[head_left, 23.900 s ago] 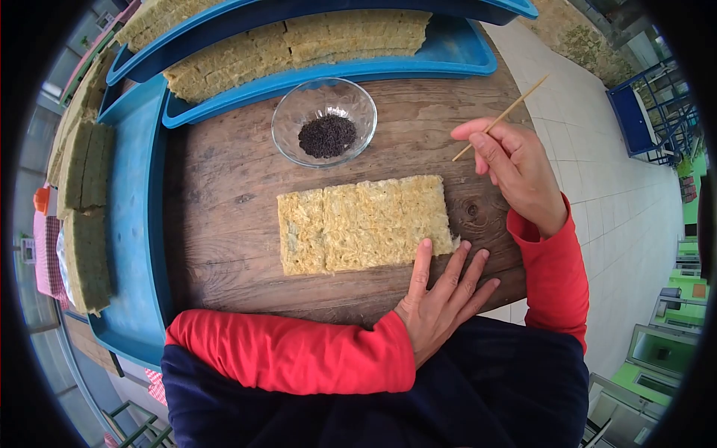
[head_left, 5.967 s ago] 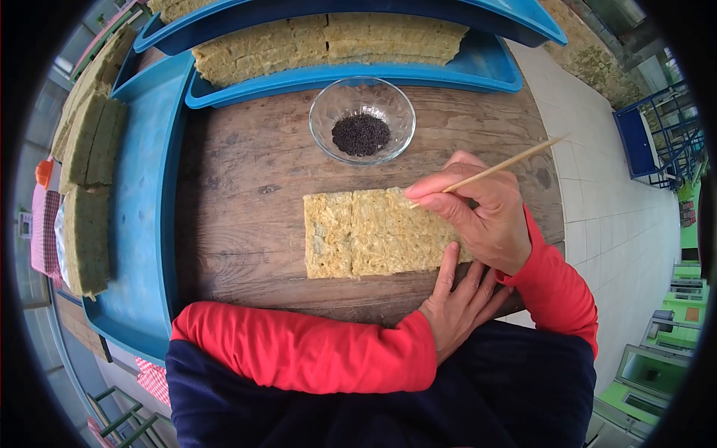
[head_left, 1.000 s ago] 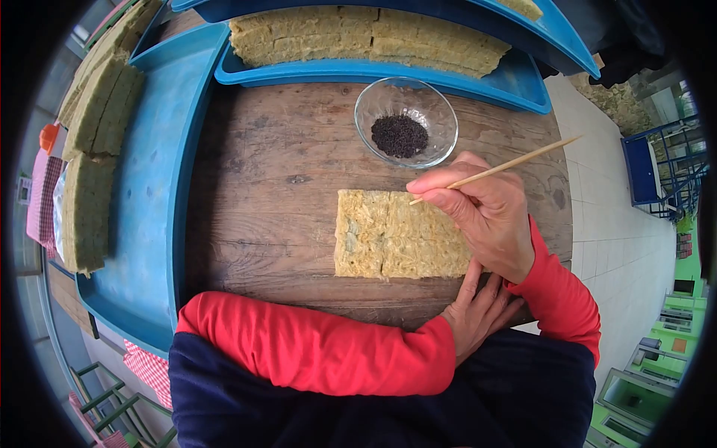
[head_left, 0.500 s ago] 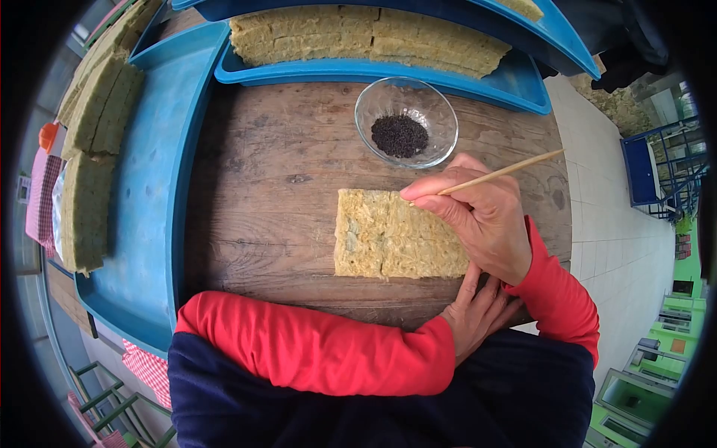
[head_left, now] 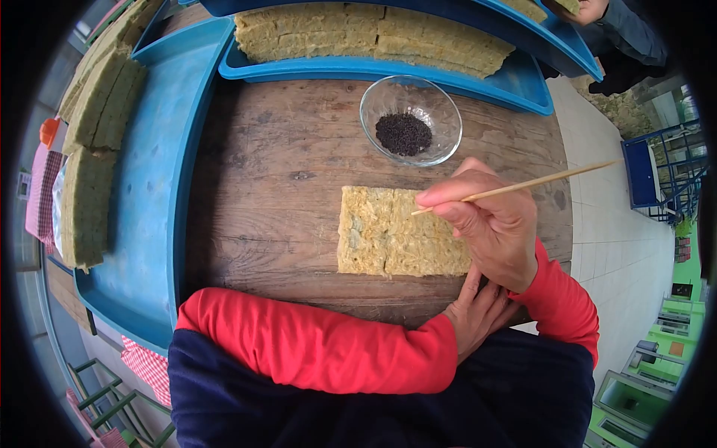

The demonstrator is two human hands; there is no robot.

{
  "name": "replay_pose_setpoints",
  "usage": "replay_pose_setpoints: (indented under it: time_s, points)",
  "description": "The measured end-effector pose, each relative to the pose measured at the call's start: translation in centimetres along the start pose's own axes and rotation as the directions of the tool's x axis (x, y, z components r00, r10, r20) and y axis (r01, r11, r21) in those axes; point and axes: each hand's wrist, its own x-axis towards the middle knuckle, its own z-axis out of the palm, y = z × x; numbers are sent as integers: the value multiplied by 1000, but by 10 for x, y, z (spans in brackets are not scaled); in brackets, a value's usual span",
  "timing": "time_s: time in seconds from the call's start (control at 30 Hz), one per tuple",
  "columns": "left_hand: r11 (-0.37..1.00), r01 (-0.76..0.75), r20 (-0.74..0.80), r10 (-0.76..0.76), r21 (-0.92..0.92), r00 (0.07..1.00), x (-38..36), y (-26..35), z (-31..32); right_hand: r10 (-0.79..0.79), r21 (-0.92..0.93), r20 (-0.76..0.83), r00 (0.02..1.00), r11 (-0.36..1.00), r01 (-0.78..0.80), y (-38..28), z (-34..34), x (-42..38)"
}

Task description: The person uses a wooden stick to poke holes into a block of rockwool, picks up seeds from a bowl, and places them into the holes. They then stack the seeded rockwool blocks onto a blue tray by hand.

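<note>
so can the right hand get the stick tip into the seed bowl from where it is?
Probably yes. The right hand pinches the stick over the fibrous slab; the glass bowl sits just beyond on bare wood, open-topped, with nothing between.

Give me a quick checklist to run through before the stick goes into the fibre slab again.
1. Wooden stick pinched in the right hand: ok.
2. Stick tip over the fibre slab: ok.
3. Left hand steadying the slab's near right edge: cannot tell, right hand covers the contact.
4. Glass bowl holds dark seeds, upright beyond the slab: ok.
5. Seed on the stick tip: cannot tell, too small.
6. Slab lying flat on the wooden table: ok.
</note>
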Motion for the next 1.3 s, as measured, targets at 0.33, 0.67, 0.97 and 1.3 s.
replay_pose_setpoints:
  time_s: [0.33, 0.67, 0.97, 1.3]
  points:
    - [1000, -25, 19, 25, -2, 1000, -1, 0, -2, 18, -86, 81, 997, 996, -11, 1, 0, 0]
    - [1000, -10, 3, 10, -5, 1000, -1, 2, 2, -14, -77, 91, 996, 997, 21, 3, 3, 0]
    - [1000, -10, -6, 10, 13, 1000, 0, 2, 4, 7, -131, 116, 993, 991, 8, 0, 3, 2]
    - [1000, 7, 18, -7, -2, 1000, 3, -1, -2, 263, 306, -13, 965, 920, -247, -13, -3, 11]
